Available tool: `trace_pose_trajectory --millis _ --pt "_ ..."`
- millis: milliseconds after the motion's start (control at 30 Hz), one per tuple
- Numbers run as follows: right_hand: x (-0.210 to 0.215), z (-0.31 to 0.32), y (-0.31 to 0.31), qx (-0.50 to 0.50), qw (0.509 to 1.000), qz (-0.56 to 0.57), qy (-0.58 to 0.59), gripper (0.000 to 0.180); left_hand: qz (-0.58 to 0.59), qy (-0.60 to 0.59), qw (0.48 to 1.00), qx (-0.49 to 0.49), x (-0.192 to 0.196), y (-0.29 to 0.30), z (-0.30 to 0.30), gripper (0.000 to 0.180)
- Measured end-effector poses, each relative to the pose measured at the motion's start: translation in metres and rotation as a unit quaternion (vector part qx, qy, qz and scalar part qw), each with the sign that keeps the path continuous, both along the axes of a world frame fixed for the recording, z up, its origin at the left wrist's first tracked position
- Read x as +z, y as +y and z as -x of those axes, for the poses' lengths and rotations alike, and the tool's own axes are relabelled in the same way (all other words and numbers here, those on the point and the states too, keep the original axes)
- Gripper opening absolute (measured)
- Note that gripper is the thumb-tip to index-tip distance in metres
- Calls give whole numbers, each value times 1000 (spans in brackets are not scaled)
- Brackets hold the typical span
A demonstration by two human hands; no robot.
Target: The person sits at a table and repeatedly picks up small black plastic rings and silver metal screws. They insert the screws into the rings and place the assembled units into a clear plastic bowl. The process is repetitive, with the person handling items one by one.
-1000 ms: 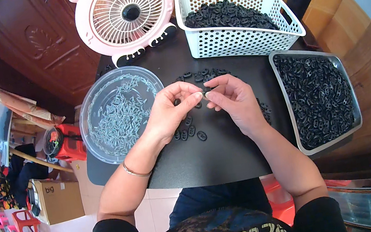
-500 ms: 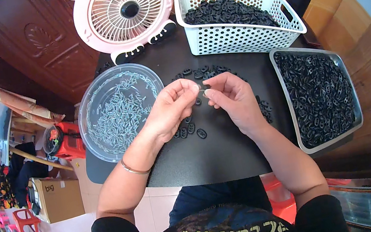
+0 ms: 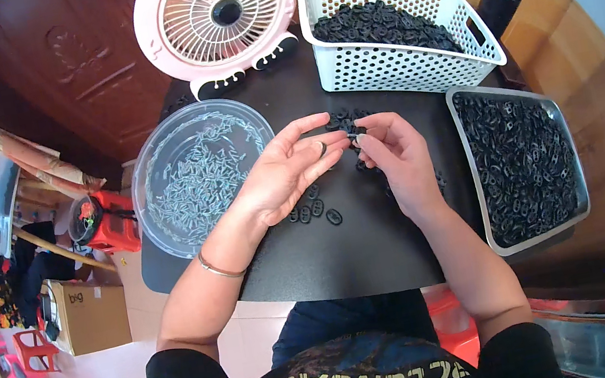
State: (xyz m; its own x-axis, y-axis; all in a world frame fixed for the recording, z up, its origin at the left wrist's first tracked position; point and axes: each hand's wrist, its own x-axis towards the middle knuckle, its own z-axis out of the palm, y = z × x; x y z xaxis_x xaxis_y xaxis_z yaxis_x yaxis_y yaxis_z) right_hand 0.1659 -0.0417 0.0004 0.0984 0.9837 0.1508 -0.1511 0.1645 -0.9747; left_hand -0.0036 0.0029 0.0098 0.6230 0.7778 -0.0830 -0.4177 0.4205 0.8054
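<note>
Pinching a small black part (image 3: 352,134) between fingers of left hand (image 3: 285,174) and right hand (image 3: 394,158)

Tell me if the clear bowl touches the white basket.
Apart. The head view shows bare black table between the clear bowl and the white basket.

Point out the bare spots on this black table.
Bare: the near edge of the black table, below the loose black parts. Crowded: clear bowl left, steel tray right, white basket and pink fan behind.
</note>
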Motion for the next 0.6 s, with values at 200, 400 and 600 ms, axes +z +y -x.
trace_pose_trajectory --millis 200,400,600 --pt "0 1 -1 -10 1000 -21 -14 17 -1 14 1000 11 -3 4 3 33" --pt "-3 2 -1 -4 1000 -18 -17 16 -9 9 1000 11 -11 8 7 23" --pt "-7 3 -1 3 1000 -17 -27 16 -4 -27 999 33 -11 4 2 21"
